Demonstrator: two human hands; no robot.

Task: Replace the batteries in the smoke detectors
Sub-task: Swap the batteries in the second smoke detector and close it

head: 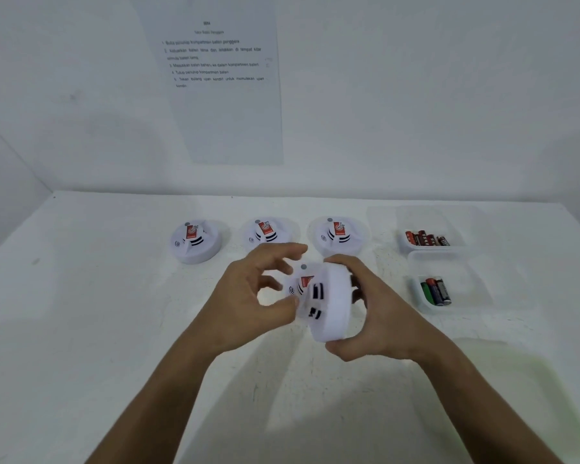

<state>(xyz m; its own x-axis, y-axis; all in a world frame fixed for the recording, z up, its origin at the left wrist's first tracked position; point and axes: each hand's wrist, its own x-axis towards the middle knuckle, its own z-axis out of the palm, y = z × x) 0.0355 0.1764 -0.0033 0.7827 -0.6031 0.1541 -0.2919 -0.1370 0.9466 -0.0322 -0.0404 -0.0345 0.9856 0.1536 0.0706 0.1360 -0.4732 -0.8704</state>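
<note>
You are near the start of the job, as far as I can tell. Three smoke detectors (195,241) (265,233) (338,235) sit in a row on the white table (81,329), and none looks opened. You hold a fourth smoke detector (325,304) up in the air, in front of you, tipped on its edge. Its battery door is not in sight, so I cannot tell if it is open.

Your right hand (375,316) wraps around the round rim, thumb below and fingers on top and behind. Your left hand (248,296) is half curled, and its fingertips touch the front of the same detector.

On the right, the far clear tub (431,242) holds many batteries (427,238). The near clear tub (449,289) holds a few batteries (436,291). Which ones are new, I cannot tell.
</note>
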